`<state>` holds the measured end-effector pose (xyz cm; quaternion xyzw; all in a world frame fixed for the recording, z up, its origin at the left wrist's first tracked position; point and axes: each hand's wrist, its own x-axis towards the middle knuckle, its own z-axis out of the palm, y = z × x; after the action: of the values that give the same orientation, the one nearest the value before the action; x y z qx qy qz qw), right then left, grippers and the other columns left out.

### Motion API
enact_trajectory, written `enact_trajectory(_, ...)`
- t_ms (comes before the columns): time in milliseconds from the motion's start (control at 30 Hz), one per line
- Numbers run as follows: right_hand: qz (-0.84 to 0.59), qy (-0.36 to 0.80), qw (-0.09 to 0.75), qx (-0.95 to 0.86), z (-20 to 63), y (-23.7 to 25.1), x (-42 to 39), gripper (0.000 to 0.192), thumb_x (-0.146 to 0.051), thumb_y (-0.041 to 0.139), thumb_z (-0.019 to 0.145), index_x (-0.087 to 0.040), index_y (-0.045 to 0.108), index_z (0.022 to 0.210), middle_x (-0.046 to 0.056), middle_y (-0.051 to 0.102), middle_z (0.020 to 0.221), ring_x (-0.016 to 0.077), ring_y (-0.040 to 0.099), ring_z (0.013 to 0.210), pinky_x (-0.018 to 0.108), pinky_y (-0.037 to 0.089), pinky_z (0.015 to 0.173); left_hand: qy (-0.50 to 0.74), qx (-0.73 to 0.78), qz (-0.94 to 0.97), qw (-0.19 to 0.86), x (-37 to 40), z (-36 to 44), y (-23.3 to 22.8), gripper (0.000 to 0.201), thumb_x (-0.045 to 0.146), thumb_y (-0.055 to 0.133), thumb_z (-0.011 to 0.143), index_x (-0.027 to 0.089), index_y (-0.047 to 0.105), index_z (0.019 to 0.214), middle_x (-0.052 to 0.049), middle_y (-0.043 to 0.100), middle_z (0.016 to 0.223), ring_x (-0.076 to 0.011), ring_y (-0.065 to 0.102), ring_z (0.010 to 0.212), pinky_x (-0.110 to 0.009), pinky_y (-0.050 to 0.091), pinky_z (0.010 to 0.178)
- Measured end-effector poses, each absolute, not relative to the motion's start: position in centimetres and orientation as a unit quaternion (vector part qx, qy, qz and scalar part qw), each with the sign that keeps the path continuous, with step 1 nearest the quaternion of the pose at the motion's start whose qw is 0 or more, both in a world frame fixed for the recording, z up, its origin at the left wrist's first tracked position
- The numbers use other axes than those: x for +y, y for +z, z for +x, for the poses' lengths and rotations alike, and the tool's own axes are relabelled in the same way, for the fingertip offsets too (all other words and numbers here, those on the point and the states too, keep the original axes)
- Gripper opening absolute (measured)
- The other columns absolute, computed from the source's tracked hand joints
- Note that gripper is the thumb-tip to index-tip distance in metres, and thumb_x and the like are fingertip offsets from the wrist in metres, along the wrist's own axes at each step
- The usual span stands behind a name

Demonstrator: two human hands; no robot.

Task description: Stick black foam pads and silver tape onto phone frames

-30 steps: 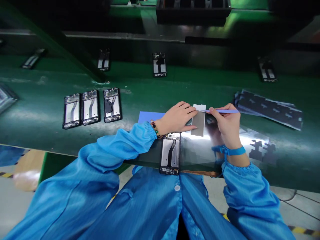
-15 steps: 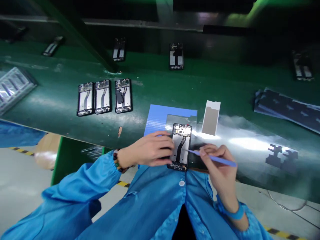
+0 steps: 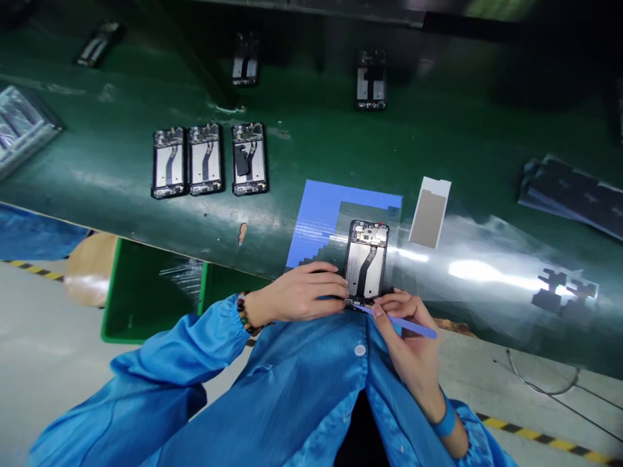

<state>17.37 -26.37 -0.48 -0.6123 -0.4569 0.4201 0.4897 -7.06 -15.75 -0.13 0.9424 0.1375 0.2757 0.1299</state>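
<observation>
An opened phone [image 3: 366, 266], with its pale inner plate and a dark ribbon cable showing, lies near the table's front edge, its top end away from me. My left hand [image 3: 309, 292] steadies it at the lower left side, fingers bent against the edge. My right hand [image 3: 409, 327] pinches purple-blue tweezers [image 3: 409, 326]. Their tip reaches the phone's bottom end, where small parts are too fine to make out. Under and behind the phone are a blue sheet [image 3: 316, 206] and a clear film with a stepped edge.
Several other opened phones [image 3: 206, 159] lie at left and along the back. A white-and-grey card [image 3: 431, 211] sits right of the phone. Dark cut-out stickers [image 3: 549, 288] on clear film and dark sheets [image 3: 569, 188] are at right. A clear tray [image 3: 22, 126] stands left, a green bin [image 3: 146, 292] below.
The tweezers' tip has moved from the middle of the phone down to its bottom end, and my right hand has come closer to the phone. The view has shifted.
</observation>
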Motion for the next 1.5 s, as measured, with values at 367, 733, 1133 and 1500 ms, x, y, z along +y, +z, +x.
enact_trajectory(367, -0.616, 0.422, 0.508, -0.428, 18.5, 1.0, -24.5, 0.031, -0.033, 0.09, 0.089, -0.026, 0.061, 0.083, 0.0, 0.077, 0.09, 0.0223, 0.077, 0.093, 0.055, 0.051, 0.115, 0.233, 0.164, 0.951, 0.121, -16.6, -7.2, 0.5, 0.008, 0.029, 0.071, 0.106, 0.022, 0.076, 0.107, -0.002, 0.081, 0.123, -0.018, 0.074, 0.116, -0.04, 0.055, 0.115)
enact_trajectory(733, -0.559, 0.457, 0.432, -0.541, 13.9, 1.3, -18.9, 0.019, -0.039, 0.084, 0.095, -0.028, 0.069, 0.091, 0.004, 0.079, 0.103, 0.027, 0.076, 0.107, 0.05, 0.057, 0.101, 0.141, 0.423, 0.888, 0.108, -22.7, -8.6, 2.3, 0.036, 0.04, 0.063, 0.111, 0.015, 0.069, 0.136, -0.007, 0.074, 0.146, -0.0209, 0.077, 0.105, -0.038, 0.061, 0.09)
enact_trajectory(1133, -0.538, 0.467, 0.431, -0.554, 10.4, 1.4, -18.4, 0.019, -0.037, 0.081, 0.096, -0.027, 0.068, 0.087, 0.003, 0.079, 0.097, 0.0252, 0.075, 0.101, 0.048, 0.057, 0.099, 0.05, 0.431, 0.891, 0.133, -23.6, -8.7, 2.9, 0.046, 0.042, 0.06, 0.111, 0.014, 0.061, 0.147, -0.013, 0.068, 0.153, -0.0221, 0.08, 0.091, -0.041, 0.065, 0.076)
enact_trajectory(1500, -0.574, 0.39, 0.568, -0.444, 21.2, -0.5, -14.1, 0.037, -0.033, 0.095, 0.08, -0.026, 0.058, 0.078, -0.002, 0.077, 0.08, 0.0244, 0.079, 0.09, 0.046, 0.062, 0.095, 0.226, 0.415, 0.871, 0.135, -15.0, -5.0, 0.7, 0.03, 0.036, 0.061, 0.111, 0.017, 0.067, 0.134, -0.011, 0.073, 0.138, -0.0271, 0.068, 0.122, -0.047, 0.055, 0.106)
